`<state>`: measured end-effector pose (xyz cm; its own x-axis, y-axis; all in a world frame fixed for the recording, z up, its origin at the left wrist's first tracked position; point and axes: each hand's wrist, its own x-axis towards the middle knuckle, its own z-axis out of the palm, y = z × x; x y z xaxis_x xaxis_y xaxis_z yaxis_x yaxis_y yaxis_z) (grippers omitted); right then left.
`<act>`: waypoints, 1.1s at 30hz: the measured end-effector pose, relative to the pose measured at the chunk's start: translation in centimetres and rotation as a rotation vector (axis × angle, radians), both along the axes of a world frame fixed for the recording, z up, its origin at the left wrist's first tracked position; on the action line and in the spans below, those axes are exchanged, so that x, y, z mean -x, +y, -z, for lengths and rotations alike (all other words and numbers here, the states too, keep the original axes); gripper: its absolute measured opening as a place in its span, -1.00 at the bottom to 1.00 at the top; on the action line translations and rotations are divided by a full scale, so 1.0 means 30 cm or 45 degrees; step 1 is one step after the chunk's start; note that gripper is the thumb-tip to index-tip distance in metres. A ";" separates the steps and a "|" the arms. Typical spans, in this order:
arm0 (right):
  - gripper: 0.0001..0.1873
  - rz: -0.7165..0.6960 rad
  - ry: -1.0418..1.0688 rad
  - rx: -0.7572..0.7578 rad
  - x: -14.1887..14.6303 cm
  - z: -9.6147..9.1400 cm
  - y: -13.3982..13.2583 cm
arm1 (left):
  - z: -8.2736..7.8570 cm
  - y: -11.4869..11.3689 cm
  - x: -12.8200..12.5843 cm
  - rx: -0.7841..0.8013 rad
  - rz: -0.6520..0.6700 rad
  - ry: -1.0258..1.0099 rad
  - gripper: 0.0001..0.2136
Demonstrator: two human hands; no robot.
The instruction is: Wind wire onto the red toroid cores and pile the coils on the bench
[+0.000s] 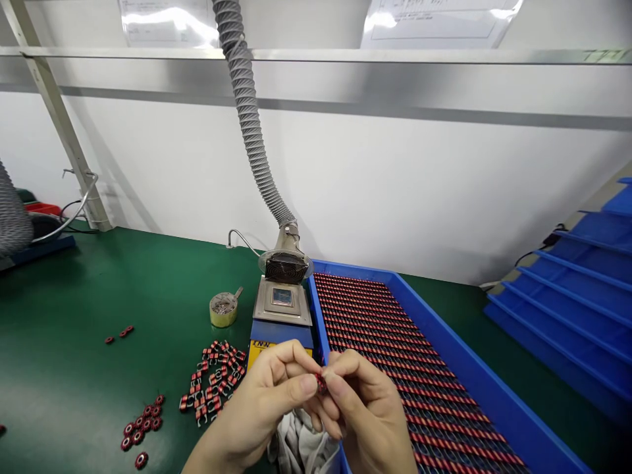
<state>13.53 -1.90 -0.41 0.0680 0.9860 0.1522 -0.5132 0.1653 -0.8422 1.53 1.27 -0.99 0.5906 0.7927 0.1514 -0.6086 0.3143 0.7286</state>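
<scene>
A small red-and-black wound coil is pinched between the fingertips of both hands, mostly covered by them. My left hand grips it from the left with thumb and fingers closed. From the right, my right hand has thumb and index finger pressed together at the coil. Just left of my hands lies a loose heap of red coils with pale clip-like parts. Round red ring coils form a smaller group farther left.
A solder pot stands ahead under a fume hose. Beside it is a yellowish cup of grey scraps. On the right, a blue tray holds rows of coils; stacked blue trays lie beyond. Crumpled grey cloth is below my hands.
</scene>
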 end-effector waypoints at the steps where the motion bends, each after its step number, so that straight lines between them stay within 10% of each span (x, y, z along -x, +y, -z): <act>1: -0.69 0.005 0.004 -0.001 0.000 0.002 0.001 | -0.003 -0.002 0.001 -0.001 -0.003 0.001 -0.71; 26: -0.79 0.265 -0.029 -0.052 0.021 -0.021 -0.036 | -0.013 -0.020 0.024 0.016 -0.147 0.122 -0.76; 33: -0.63 -0.037 -0.335 -0.010 -0.040 0.003 -0.007 | -0.032 -0.012 0.013 -0.089 -0.156 0.009 -0.78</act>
<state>14.72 -2.13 -0.51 -0.0030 0.9856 0.1689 -0.2810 0.1612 -0.9461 1.14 0.92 -0.05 0.4913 0.8466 0.2048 -0.6342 0.1865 0.7503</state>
